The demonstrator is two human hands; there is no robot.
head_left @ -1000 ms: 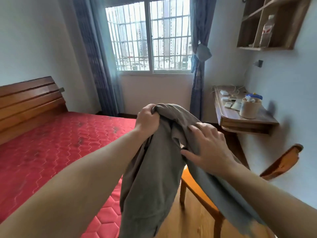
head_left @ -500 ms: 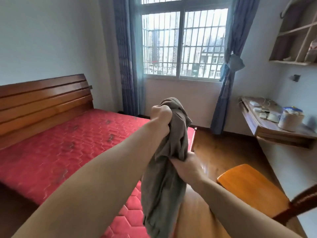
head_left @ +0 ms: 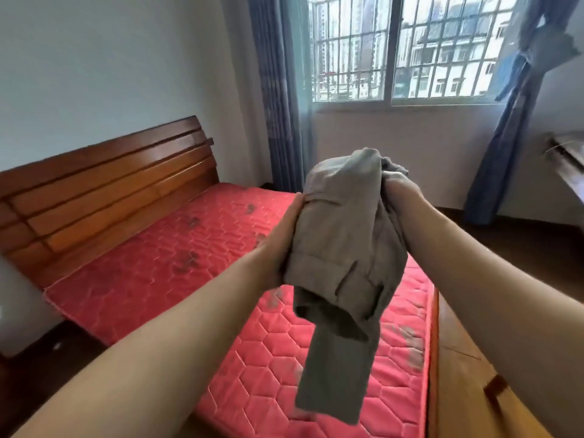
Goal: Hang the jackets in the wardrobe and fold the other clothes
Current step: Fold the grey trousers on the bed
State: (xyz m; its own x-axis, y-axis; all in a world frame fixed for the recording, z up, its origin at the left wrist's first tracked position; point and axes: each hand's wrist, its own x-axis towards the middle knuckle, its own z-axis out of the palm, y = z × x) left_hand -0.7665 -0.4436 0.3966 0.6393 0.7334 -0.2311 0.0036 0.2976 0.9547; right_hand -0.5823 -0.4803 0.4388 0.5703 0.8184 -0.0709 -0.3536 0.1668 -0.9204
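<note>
Both hands hold a bunched grey garment point(head_left: 341, 248) up in the air above a bed with a red quilted mattress point(head_left: 177, 273). The left hand point(head_left: 281, 245) presses against the garment's left side, its fingers hidden behind the cloth; the right hand point(head_left: 403, 197) grips the upper right part. One end of the cloth hangs down loose. A wooden headboard point(head_left: 104, 191) stands at the left, and blue curtains point(head_left: 278, 99) flank a barred window point(head_left: 398, 49).

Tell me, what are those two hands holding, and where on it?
A grey garment, bunched. The left hand holds its left side; the right hand grips the upper right. Its lower end hangs free.
</note>
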